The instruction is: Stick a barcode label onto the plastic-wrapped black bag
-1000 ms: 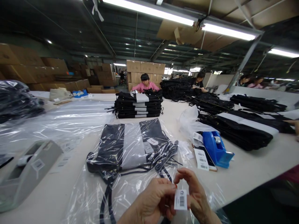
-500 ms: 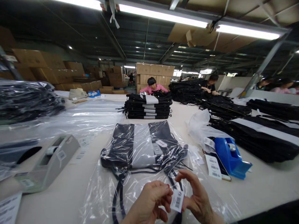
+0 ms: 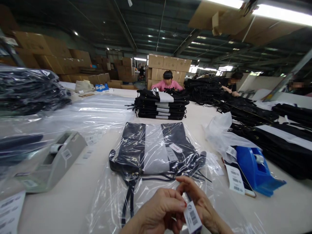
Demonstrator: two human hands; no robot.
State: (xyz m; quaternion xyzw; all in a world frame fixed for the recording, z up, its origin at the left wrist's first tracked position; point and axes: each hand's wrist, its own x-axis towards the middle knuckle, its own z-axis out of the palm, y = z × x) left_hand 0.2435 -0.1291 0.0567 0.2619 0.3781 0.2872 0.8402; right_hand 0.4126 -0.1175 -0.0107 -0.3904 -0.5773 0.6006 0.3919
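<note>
A small white barcode label (image 3: pixel 192 217) is held low in front of me. My left hand (image 3: pixel 162 208) is closed, pinching the label's upper left corner between thumb and fingers. My right hand (image 3: pixel 203 204) is curled round the label's other side, its thumb partly hidden behind the label. Just beyond my hands lies a black bag (image 3: pixel 133 152) inside a clear plastic bag (image 3: pixel 102 198). A pale grey wrap (image 3: pixel 156 149) crosses the black bag's middle, and a white hang tag (image 3: pixel 175 148) rests on it. Black straps (image 3: pixel 128 198) trail toward me.
A grey tape dispenser (image 3: pixel 65 156) stands left, a blue tape dispenser (image 3: pixel 253 165) right, beside a phone (image 3: pixel 250 188) and label sheet (image 3: pixel 235 178). Stacked black bags (image 3: pixel 161 109) sit ahead. Clear plastic sheets (image 3: pixel 97 110) cover the left. A person (image 3: pixel 168 84) works opposite.
The view has shifted, so the table things sit farther right. My right hand's fingers have come in closer to my left hand, and the label is tilted more.
</note>
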